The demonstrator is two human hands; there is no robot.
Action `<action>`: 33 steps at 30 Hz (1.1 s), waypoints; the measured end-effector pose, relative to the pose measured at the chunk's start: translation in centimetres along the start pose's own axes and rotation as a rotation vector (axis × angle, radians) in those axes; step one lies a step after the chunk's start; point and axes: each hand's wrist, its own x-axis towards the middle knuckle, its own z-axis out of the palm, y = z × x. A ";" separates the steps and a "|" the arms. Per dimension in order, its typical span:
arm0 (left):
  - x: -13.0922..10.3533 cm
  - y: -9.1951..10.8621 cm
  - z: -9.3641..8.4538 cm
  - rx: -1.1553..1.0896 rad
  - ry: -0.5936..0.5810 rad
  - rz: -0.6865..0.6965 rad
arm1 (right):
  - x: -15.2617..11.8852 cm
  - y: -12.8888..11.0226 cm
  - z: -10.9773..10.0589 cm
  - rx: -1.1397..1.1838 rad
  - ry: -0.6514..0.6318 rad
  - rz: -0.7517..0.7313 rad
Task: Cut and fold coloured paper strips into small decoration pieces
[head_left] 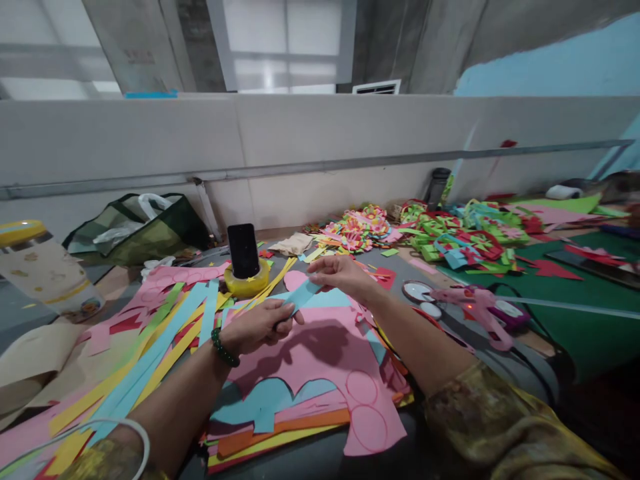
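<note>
Between my two hands stretches a short light-blue paper strip [303, 295]. My left hand [263, 325], with a green bead bracelet [225, 348] at the wrist, is closed on the strip's lower end. The fingers of my right hand [343, 275] pinch its upper end. Beneath them lies a pink sheet [320, 347] with cut-out curves and drawn circles, on top of a stack of coloured sheets [285, 427]. Left of the stack, long blue, yellow and green paper strips [165, 333] are spread out.
A phone [243, 250] stands in a yellow holder [247, 280]. To the right lie a pink glue gun [477, 308] and piles of paper flowers [360, 228] and green paper pieces [470, 233]. On the left are a yellow-lidded bottle [47, 267] and a green bag [143, 230].
</note>
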 end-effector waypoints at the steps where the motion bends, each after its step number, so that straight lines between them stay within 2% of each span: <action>1: 0.0 0.1 0.0 0.035 0.019 0.012 | 0.0 0.1 -0.1 -0.003 0.013 -0.014; 4: -0.2 0.4 0.0 0.097 0.051 0.023 | 0.0 0.1 -0.1 0.015 0.040 -0.034; 8: -0.6 0.9 0.2 0.148 0.070 0.017 | -0.2 -0.2 0.3 0.028 -0.027 -0.018; 11: -0.7 1.0 0.4 0.226 0.116 0.039 | -0.2 -0.2 0.5 0.006 -0.009 -0.052; 14: -0.8 1.2 0.4 0.235 0.134 0.058 | -0.4 -1.1 -0.2 -0.035 -0.019 -0.045; 17: -1.5 1.6 0.0 0.093 0.127 0.045 | -1.8 -3.3 -2.2 -0.271 -0.044 -0.062; 19: -2.1 1.7 -0.3 -0.064 0.116 0.028 | -3.7 -4.8 -3.8 -0.579 -0.024 -0.083; 21: -2.7 1.4 -0.6 -0.216 0.114 0.021 | -6.0 -5.2 -5.0 -0.922 0.006 -0.015; 23: -3.0 0.6 -0.7 -0.344 0.123 0.031 | -8.3 -4.1 -5.6 -1.202 0.033 0.153; 25: -3.0 -0.3 -0.7 -0.449 0.118 0.045 | -10.1 -1.7 -5.7 -1.350 0.056 0.291; 29: -2.5 -1.6 -0.3 -0.543 0.043 0.031 | -11.1 3.2 -5.6 -1.410 0.159 0.342; 31: -2.5 -1.8 -0.1 -0.546 0.025 0.018 | -10.9 4.1 -6.2 -1.340 0.249 0.324; 33: -2.6 -1.7 0.1 -0.545 0.025 0.010 | -10.9 3.6 -7.2 -1.240 0.345 0.296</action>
